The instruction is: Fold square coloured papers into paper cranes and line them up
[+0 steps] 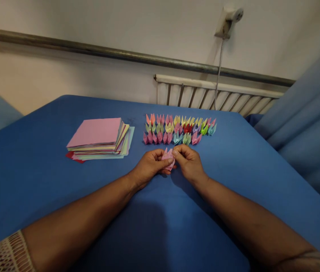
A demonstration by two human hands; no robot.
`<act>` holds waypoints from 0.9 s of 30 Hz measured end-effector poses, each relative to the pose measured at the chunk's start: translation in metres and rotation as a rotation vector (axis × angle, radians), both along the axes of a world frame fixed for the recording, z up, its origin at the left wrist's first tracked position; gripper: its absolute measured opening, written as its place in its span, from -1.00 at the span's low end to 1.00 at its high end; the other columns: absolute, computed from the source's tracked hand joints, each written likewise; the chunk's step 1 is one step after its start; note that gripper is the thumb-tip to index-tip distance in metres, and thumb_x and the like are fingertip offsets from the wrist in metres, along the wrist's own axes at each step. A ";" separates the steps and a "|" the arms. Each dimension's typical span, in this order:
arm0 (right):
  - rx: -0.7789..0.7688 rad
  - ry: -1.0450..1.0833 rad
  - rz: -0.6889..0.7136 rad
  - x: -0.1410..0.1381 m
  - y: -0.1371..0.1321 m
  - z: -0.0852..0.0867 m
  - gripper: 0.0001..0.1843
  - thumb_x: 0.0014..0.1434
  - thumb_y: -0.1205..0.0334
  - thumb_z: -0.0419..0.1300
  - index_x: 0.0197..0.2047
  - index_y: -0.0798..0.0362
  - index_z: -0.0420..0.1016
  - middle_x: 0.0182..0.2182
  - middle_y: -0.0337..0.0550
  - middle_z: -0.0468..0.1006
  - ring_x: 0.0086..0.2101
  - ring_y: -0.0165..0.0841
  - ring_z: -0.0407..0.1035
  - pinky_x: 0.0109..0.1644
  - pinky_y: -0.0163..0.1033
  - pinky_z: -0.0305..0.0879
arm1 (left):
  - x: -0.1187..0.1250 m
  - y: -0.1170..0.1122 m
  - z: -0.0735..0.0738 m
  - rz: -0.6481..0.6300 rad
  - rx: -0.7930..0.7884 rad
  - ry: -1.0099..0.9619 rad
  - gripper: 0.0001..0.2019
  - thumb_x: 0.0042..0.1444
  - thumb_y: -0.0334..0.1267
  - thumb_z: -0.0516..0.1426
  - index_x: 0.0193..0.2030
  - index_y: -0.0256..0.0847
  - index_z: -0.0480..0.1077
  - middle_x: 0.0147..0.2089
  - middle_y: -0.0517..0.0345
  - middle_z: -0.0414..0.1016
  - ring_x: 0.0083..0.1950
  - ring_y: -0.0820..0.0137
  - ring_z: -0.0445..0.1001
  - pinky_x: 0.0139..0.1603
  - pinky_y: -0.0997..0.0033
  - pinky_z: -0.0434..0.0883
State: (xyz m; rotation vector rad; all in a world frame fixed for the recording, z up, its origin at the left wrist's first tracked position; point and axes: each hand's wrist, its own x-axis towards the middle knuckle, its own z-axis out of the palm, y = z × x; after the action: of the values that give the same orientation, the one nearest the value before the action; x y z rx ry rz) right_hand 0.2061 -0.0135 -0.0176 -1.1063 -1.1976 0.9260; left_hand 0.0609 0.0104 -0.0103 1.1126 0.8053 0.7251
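Observation:
A small pink origami crane [168,159], folded from paper, is held up between both hands just above the blue table. My left hand [152,164] grips its body, thumb in front and fingers behind. With thumb and forefinger, my right hand [187,160] pinches the crane's upper right point. Directly beyond the hands stand rows of folded paper cranes [187,129] in pink, yellow, green, red and light blue. A thick stack of coloured paper sheets [100,132], pink on top, lies to the left of the hands.
The blue-covered table [46,162] reaches back towards a wall. Behind it are a white radiator [194,81], a metal rail [114,53] and a wall socket [226,23] with a cord hanging down. A blue curtain [313,113] hangs on the right.

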 end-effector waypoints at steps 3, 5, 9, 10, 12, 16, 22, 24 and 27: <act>-0.046 0.028 0.009 0.001 0.001 0.001 -0.70 0.08 0.01 0.20 -0.51 0.05 0.38 -0.56 -0.30 0.36 -0.50 -0.45 0.22 -0.40 -0.32 0.21 | 0.000 0.001 -0.001 0.025 -0.015 -0.006 -0.67 -0.11 -0.16 0.35 -0.26 -0.29 0.43 -0.35 0.11 0.54 -0.35 0.42 0.54 -0.44 0.56 0.44; -0.063 0.042 0.019 0.001 0.002 0.001 -0.66 0.10 -0.05 0.18 -0.49 0.06 0.41 -0.56 -0.29 0.38 -0.49 -0.45 0.24 -0.38 -0.32 0.22 | 0.000 0.001 -0.001 0.037 -0.019 -0.014 -0.67 -0.10 -0.16 0.35 -0.24 -0.29 0.43 -0.33 0.11 0.55 -0.33 0.42 0.55 -0.44 0.57 0.43; -0.079 0.100 0.047 0.000 0.004 -0.001 -0.66 0.00 -0.07 0.26 -0.49 0.04 0.40 -0.58 -0.31 0.38 -0.54 -0.45 0.23 -0.44 -0.32 0.22 | -0.001 0.001 -0.001 0.030 -0.013 -0.013 -0.68 -0.10 -0.15 0.35 -0.28 -0.29 0.42 -0.36 0.12 0.54 -0.33 0.41 0.54 -0.43 0.56 0.44; -0.071 0.101 0.042 0.000 0.004 -0.001 -0.68 -0.02 -0.05 0.27 -0.50 0.03 0.39 -0.58 -0.31 0.37 -0.54 -0.45 0.23 -0.45 -0.32 0.22 | -0.001 0.001 -0.001 0.026 -0.013 -0.010 -0.68 -0.10 -0.15 0.35 -0.29 -0.29 0.41 -0.36 0.12 0.54 -0.34 0.42 0.54 -0.43 0.55 0.44; -0.036 0.076 0.019 0.001 0.005 -0.002 -0.71 -0.01 0.00 0.27 -0.52 0.03 0.38 -0.56 -0.30 0.37 -0.52 -0.45 0.23 -0.41 -0.32 0.22 | -0.001 0.001 0.000 0.012 -0.014 -0.007 -0.68 -0.11 -0.16 0.36 -0.29 -0.29 0.41 -0.36 0.11 0.54 -0.34 0.42 0.54 -0.42 0.55 0.44; -0.006 0.048 -0.014 0.004 0.005 -0.002 -0.75 0.03 0.08 0.24 -0.53 0.04 0.39 -0.55 -0.31 0.36 -0.49 -0.45 0.22 -0.35 -0.31 0.20 | -0.001 0.001 0.000 -0.024 -0.009 0.007 -0.67 -0.09 -0.15 0.35 -0.24 -0.29 0.42 -0.33 0.06 0.56 -0.32 0.42 0.55 -0.42 0.56 0.45; -0.041 0.092 -0.043 0.003 0.006 -0.003 -0.75 0.02 0.06 0.24 -0.52 0.05 0.40 -0.58 -0.32 0.36 -0.51 -0.45 0.21 -0.37 -0.31 0.17 | -0.001 0.001 -0.001 -0.026 -0.007 0.007 -0.65 -0.09 -0.17 0.35 -0.20 -0.29 0.42 -0.31 0.09 0.55 -0.29 0.40 0.57 -0.40 0.57 0.46; -0.052 0.063 -0.042 0.004 0.007 -0.003 -0.72 0.04 0.03 0.23 -0.52 0.06 0.40 -0.58 -0.32 0.36 -0.51 -0.45 0.20 -0.37 -0.31 0.17 | -0.001 0.001 -0.001 -0.008 -0.013 0.008 -0.65 -0.08 -0.17 0.35 -0.21 -0.30 0.42 -0.31 0.08 0.55 -0.29 0.41 0.57 -0.40 0.58 0.46; -0.040 0.029 -0.019 0.004 0.007 -0.003 -0.69 0.09 0.00 0.19 -0.51 0.06 0.41 -0.57 -0.30 0.37 -0.50 -0.45 0.21 -0.37 -0.31 0.17 | -0.001 0.002 -0.001 0.030 -0.015 0.002 -0.67 -0.06 -0.15 0.33 -0.22 -0.30 0.42 -0.30 0.09 0.55 -0.28 0.40 0.57 -0.40 0.58 0.45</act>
State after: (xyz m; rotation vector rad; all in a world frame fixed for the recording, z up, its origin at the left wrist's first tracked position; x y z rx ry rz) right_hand 0.2096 -0.0070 -0.0203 -1.1313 -1.1474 0.9520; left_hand 0.0598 0.0122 -0.0118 1.0897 0.8300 0.7421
